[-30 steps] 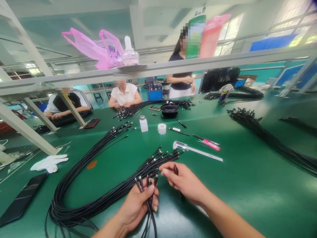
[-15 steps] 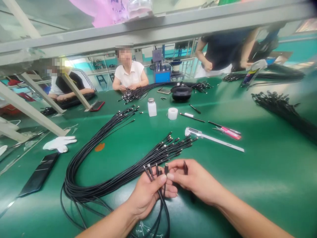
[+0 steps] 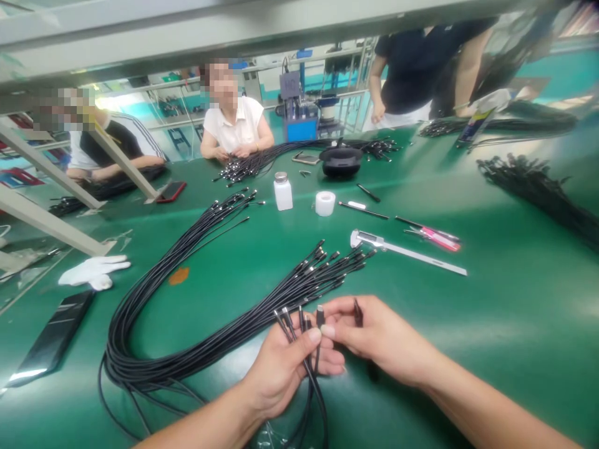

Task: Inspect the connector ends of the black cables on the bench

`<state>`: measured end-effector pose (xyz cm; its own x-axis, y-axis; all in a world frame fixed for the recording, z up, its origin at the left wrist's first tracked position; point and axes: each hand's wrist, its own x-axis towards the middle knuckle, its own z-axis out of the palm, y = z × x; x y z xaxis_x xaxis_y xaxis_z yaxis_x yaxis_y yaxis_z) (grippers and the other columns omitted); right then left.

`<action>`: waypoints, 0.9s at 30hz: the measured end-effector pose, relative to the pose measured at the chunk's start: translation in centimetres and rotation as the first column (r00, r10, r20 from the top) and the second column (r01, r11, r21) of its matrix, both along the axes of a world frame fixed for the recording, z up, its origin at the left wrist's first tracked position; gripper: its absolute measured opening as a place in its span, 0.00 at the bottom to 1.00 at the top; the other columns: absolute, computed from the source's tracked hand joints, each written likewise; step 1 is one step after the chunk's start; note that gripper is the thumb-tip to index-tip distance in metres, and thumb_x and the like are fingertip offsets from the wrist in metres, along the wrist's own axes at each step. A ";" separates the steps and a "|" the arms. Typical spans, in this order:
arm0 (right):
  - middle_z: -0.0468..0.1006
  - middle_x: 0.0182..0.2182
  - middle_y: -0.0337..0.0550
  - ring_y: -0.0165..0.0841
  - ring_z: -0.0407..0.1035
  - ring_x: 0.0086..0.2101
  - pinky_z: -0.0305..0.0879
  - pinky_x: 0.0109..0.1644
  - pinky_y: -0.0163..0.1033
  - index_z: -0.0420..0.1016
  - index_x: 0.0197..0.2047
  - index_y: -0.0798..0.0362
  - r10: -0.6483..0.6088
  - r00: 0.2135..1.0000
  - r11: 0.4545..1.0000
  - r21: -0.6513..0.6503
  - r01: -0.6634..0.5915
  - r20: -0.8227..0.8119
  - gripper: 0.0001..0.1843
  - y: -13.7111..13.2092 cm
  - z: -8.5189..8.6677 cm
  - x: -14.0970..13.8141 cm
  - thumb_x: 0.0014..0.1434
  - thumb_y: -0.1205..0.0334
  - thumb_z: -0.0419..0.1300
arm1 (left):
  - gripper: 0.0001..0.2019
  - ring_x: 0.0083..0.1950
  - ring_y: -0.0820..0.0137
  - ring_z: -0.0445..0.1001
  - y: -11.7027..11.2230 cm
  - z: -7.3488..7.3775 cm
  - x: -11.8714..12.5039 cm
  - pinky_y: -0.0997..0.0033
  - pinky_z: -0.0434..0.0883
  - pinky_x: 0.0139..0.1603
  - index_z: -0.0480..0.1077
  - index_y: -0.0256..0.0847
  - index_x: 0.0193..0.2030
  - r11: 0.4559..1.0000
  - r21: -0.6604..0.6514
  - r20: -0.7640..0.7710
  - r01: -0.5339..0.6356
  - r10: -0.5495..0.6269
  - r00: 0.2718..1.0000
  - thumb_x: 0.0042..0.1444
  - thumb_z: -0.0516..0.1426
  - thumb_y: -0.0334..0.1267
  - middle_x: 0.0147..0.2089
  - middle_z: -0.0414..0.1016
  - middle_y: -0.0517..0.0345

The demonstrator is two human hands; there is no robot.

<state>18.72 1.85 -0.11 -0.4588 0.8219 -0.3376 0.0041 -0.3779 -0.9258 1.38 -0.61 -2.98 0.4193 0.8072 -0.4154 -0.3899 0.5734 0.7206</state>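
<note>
My left hand [image 3: 292, 362] is closed around several black cables [image 3: 319, 399], their ends fanned out above the thumb and fingers. One upright cable connector [image 3: 321, 316], with a flat metal tip like a USB-C plug, stands between the two hands. My right hand [image 3: 369, 333] pinches it with thumb and forefinger, close to the left thumb. A thin dark object [image 3: 358, 312] also sticks out between the right fingers; its kind is unclear. Behind the hands, a large bundle of black cables [image 3: 154, 368] curves across the green table [image 3: 468, 337], with its connector ends pointing right.
Beyond lie a digital caliper [image 3: 416, 255], a white tape roll [image 3: 324, 203], a white bottle [image 3: 283, 193] and thin tools [image 3: 362, 210]. To the left are a white glove [image 3: 93, 271] and a dark pouch [image 3: 51, 340]. Co-workers [image 3: 236, 128] are across the table; a shelf beam [image 3: 234, 47] crosses overhead.
The camera view has tilted and shifted slightly, moving the background up and left at the left side. Both hands keep the same hold on the cables and connector.
</note>
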 end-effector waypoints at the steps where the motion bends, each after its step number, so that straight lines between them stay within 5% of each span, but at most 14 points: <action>1: 0.77 0.29 0.42 0.23 0.66 0.26 0.63 0.30 0.27 0.77 0.45 0.59 0.002 1.000 1.000 -0.002 -0.002 -0.001 0.22 0.0 0.0 0.0 0.50 0.54 0.69 | 0.15 0.33 0.68 0.80 0.0 0.0 0.0 0.65 0.80 0.38 0.69 0.30 0.45 1.000 -0.001 -0.002 0.002 -0.002 1.000 0.56 0.62 0.38 0.32 0.78 0.49; 12: 0.73 0.24 0.38 0.19 0.55 0.21 0.48 0.23 0.25 0.77 0.47 0.57 0.067 0.998 0.998 0.022 -0.067 0.021 0.22 0.0 -0.1 0.3 0.54 0.50 0.65 | 0.18 0.26 0.71 0.77 -0.1 0.6 0.1 0.71 0.76 0.32 0.65 0.34 0.41 0.999 0.028 -0.073 -0.040 0.042 0.996 0.49 0.67 0.37 0.26 0.77 0.54; 27: 0.64 0.22 0.34 0.19 0.50 0.20 0.45 0.22 0.27 0.75 0.48 0.58 0.063 0.992 0.997 0.030 -0.067 0.109 0.23 -0.3 -0.3 0.5 0.54 0.51 0.66 | 0.18 0.23 0.75 0.74 -0.7 0.8 0.2 0.75 0.72 0.29 0.63 0.35 0.37 0.989 0.129 -0.190 -0.078 0.102 0.976 0.46 0.68 0.36 0.22 0.71 0.64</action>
